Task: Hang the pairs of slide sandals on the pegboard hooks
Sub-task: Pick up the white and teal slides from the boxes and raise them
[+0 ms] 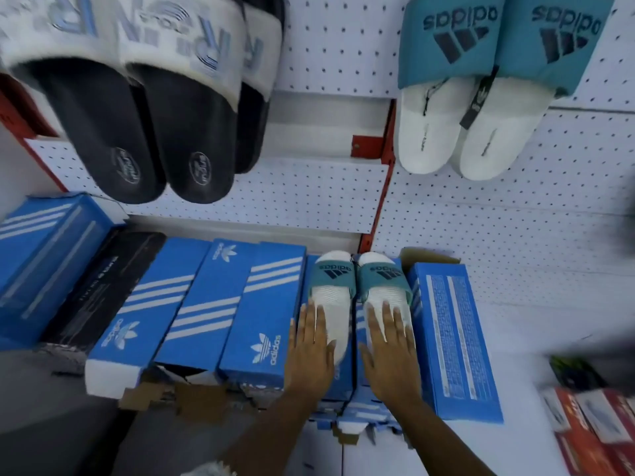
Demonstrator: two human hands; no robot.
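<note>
While both hands lie flat with fingers spread, left hand point(311, 352) and right hand point(388, 352) are pressed on the white foam slides with teal straps point(359, 290), nothing gripped. Pair is set on blue striped shoeboxes point(206, 304), 6 o'clock of white pegboard point(481, 218). Slip risk: one slide could be dropped if lifted unevenly. Hung teal pair point(488, 80) at 1 o'clock, black pair point(137, 115) at 11 o'clock crowd the board.

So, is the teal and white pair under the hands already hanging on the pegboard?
No. The teal and white pair lies flat on the blue boxes, with the left hand and right hand resting on the heels.
</note>
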